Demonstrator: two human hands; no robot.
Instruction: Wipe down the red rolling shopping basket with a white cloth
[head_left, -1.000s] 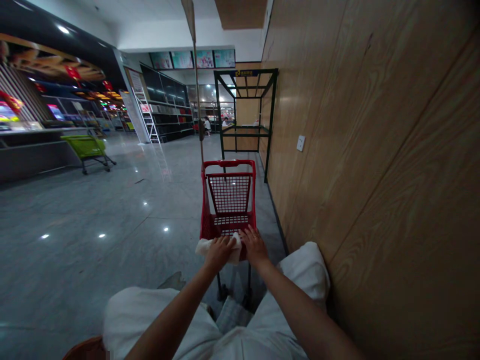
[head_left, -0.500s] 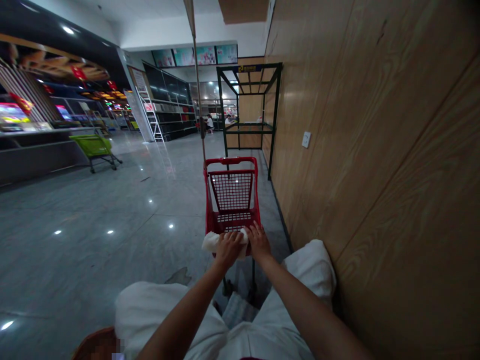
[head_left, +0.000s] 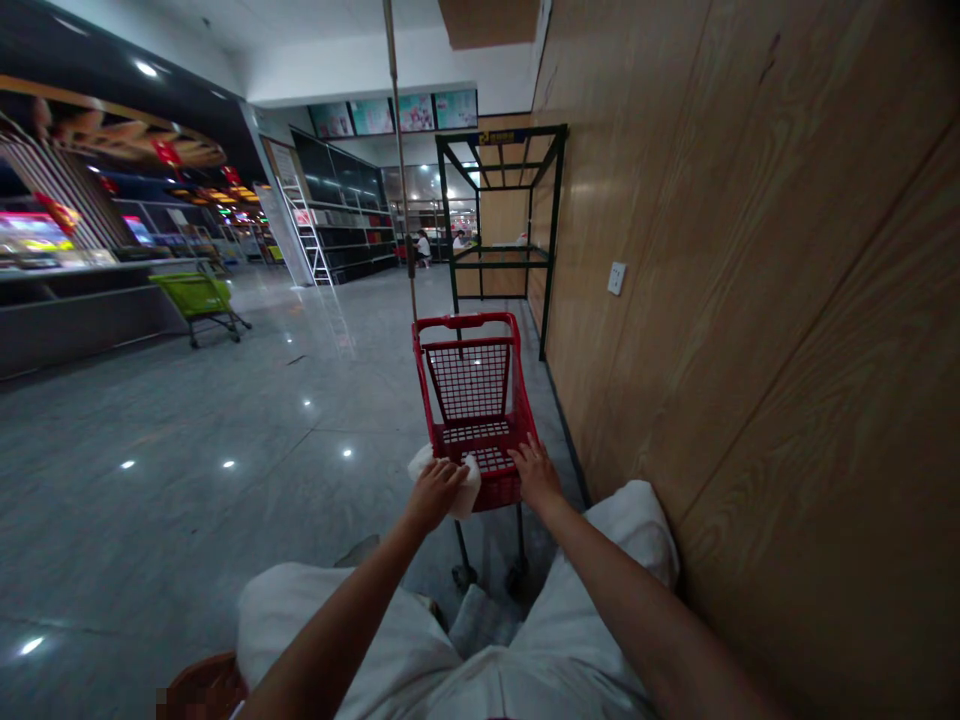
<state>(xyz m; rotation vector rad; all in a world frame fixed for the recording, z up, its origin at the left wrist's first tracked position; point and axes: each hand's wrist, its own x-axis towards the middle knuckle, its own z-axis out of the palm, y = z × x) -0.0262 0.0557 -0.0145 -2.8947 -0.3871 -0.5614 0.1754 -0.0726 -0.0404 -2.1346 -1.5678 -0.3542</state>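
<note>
A red shopping cart (head_left: 469,380) with a grid back panel stands in front of my knees, its near rim towards me. My left hand (head_left: 435,492) is closed over a white cloth (head_left: 466,490), pressing it on the left corner of the cart's near rim. The cloth sticks out on both sides of the fingers. At the right corner of the same rim rests my right hand (head_left: 536,472), fingers spread and holding nothing. A thin pole (head_left: 403,180) rises by the cart's far left side.
A wood-panelled wall (head_left: 712,300) with a socket (head_left: 616,278) runs close along my right. Beyond the cart stands a dark metal frame (head_left: 499,265). A green cart (head_left: 199,300) is at left, before a counter. Farther back are a ladder (head_left: 309,235), shelves and people.
My left hand has slid left along the rim with the cloth. My right hand has moved to the right, so the hands are farther apart and the cart's near end shows more.
</note>
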